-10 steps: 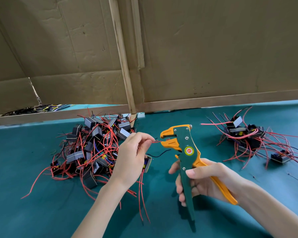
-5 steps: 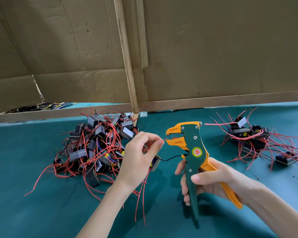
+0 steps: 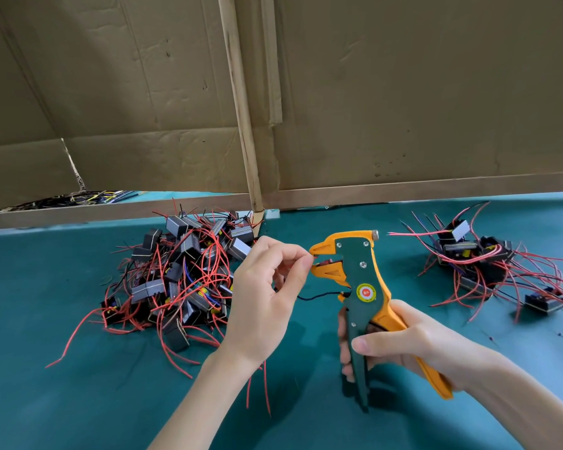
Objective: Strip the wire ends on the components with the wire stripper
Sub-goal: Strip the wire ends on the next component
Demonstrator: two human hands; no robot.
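Observation:
My right hand [image 3: 410, 345] grips the handles of an orange and dark green wire stripper [image 3: 361, 287], held upright with its jaws pointing left. My left hand [image 3: 264, 300] pinches a thin red wire between thumb and forefinger, and the wire's end sits in the stripper's jaws [image 3: 322, 263]. The component on that wire is hidden behind my left hand; its other red wires [image 3: 257, 394] hang below my wrist, and a black wire [image 3: 319, 295] runs from the hand toward the stripper.
A big pile of dark box-shaped components with red wires [image 3: 182, 280] lies on the teal mat [image 3: 78, 401] to the left. A smaller pile [image 3: 481, 264] lies at the right. Cardboard walls [image 3: 403, 108] close off the back.
My left hand moved right and brought the red wire's end into the stripper's jaws. The stripper stayed upright in my right hand.

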